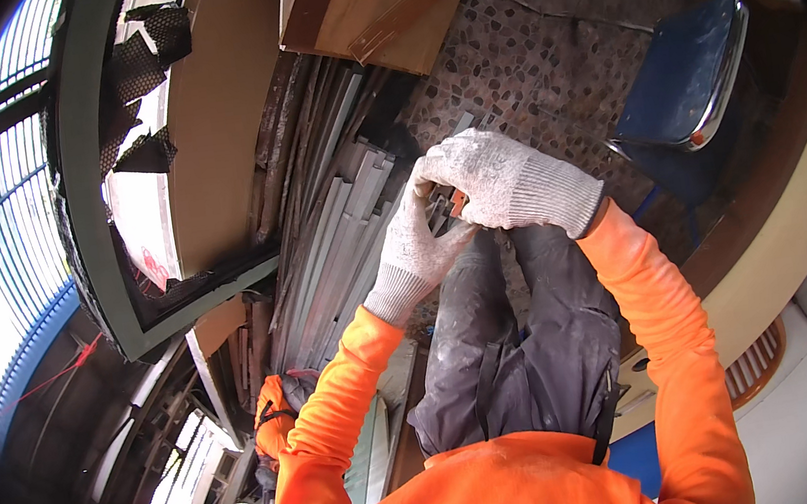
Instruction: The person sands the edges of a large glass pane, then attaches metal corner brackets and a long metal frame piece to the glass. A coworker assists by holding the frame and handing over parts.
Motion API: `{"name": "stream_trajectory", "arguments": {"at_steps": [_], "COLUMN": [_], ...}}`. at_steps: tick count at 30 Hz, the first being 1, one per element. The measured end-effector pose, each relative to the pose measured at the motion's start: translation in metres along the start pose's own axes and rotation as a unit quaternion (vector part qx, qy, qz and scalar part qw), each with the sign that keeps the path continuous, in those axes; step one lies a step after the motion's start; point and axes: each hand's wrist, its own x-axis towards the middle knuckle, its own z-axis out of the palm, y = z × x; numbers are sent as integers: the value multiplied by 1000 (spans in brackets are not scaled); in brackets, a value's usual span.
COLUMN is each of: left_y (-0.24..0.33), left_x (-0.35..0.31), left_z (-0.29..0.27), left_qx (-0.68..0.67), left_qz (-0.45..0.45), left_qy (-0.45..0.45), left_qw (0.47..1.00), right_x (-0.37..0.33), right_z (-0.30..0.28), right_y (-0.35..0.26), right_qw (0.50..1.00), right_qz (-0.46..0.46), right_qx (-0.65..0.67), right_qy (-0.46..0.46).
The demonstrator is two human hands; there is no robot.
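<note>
My left hand (pixel 414 243) and my right hand (pixel 495 178), both in whitish knit gloves, meet in front of my legs. Their fingers curl toward each other, and the fingertips touch or overlap. In the gap between them shows a small orange-red piece (pixel 459 202), mostly covered by the gloves, so its kind is unclear. Left of and below my left hand lies a stack of long silvery metal profiles (pixel 345 224). A short metal end (pixel 464 122) pokes out just beyond the right hand's knuckles.
Brown cardboard-like boxes (pixel 383 3) stand at the top. A dark-framed panel with torn mesh (pixel 140 78) leans at the left, near a barred window (pixel 3 231). At the right are a blue padded chair (pixel 679 72) and a curved cream edge (pixel 781 286). The floor (pixel 552 62) is pebble-patterned.
</note>
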Motion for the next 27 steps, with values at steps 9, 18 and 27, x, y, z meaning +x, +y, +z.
{"name": "stream_trajectory", "arguments": {"at_steps": [9, 18, 27], "left_y": [18, 34, 24], "left_x": [13, 15, 17], "left_z": [18, 23, 26], "left_qx": [194, 157, 189], "left_qz": [-53, -34, -9], "left_qy": [85, 150, 172], "left_qw": [976, 976, 967], "right_x": [-17, -62, -59], "right_z": [5, 81, 120], "right_y": [34, 134, 126], "right_qw": [956, 744, 845], "right_qz": [-54, 144, 146], "right_qx": [266, 472, 357], "right_qy": [109, 450, 371]}}
